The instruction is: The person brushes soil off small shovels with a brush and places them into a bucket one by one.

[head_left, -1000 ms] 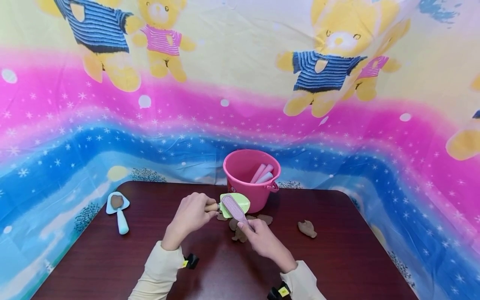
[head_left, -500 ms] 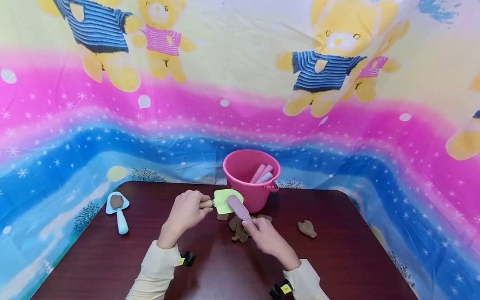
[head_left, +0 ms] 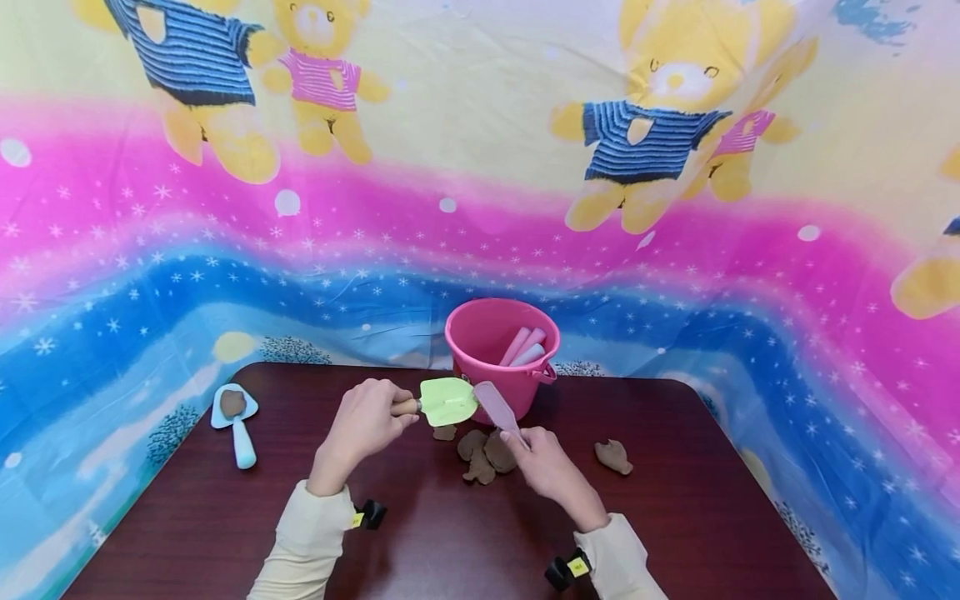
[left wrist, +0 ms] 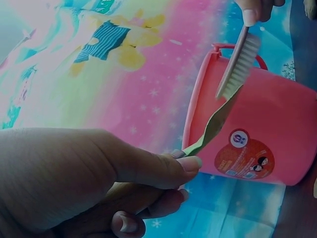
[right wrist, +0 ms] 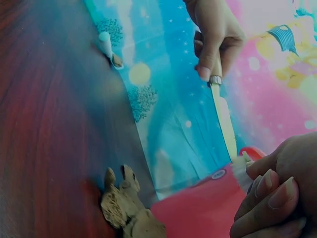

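Note:
My left hand [head_left: 365, 422] grips the wooden handle of a small trowel with a light green blade [head_left: 447, 402]. In my right hand [head_left: 551, 464] is a pinkish-purple brush [head_left: 497, 406], pinched by its handle, its pale bristles [left wrist: 242, 69] against the tip of the trowel blade. Both tools are held above the table, in front of a pink bucket [head_left: 502, 375]. Below them, several brown clay-like lumps [head_left: 477, 457] lie on the table; the brush and right hand hide part of that area.
Pink and pale blue handles [head_left: 529, 354] stick up inside the bucket. At the left edge lies a light blue trowel [head_left: 243, 443] with a brown lump [head_left: 233, 404] on its blade. Another brown lump [head_left: 614, 457] sits to the right. A printed cloth hangs behind the table.
The trowel has moved left with my left hand. The brush has slid from the middle of the blade out to its tip, toward the right.

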Tool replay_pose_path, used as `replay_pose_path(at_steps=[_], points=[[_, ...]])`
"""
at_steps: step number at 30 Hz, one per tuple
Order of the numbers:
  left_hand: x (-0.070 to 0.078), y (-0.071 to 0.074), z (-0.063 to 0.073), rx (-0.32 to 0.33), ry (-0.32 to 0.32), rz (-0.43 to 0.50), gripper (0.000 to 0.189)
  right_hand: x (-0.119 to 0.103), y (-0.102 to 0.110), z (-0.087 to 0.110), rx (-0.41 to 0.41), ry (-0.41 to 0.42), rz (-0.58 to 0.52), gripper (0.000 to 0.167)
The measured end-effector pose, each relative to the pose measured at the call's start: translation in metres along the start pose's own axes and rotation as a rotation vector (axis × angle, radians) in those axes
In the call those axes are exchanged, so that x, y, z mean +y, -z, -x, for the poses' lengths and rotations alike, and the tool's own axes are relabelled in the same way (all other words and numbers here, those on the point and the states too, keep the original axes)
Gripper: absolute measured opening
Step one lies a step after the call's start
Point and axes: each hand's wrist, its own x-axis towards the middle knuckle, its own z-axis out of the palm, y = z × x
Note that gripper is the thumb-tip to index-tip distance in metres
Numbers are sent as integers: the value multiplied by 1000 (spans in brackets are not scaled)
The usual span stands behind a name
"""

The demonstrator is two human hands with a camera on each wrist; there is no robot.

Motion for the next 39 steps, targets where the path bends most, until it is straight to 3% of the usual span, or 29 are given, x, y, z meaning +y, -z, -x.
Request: replay_pose_path(at_steps=[10, 18, 21, 27, 39], points=[[-1, 3, 1, -38, 46, 79, 23, 5, 10, 0, 52, -67, 28, 40], [-5, 2, 1, -69, 37, 80, 17, 2, 13, 2, 56, -79, 19, 40], [-7, 2, 1, -132, 26, 87, 10, 1, 15, 3, 60, -78, 13, 40], [-10, -2, 2, -283, -7, 144, 18, 0, 17, 4, 54, -66, 1, 41], [1, -16, -1, -410, -45, 304, 21, -5, 18, 6, 43, -16, -23, 39]])
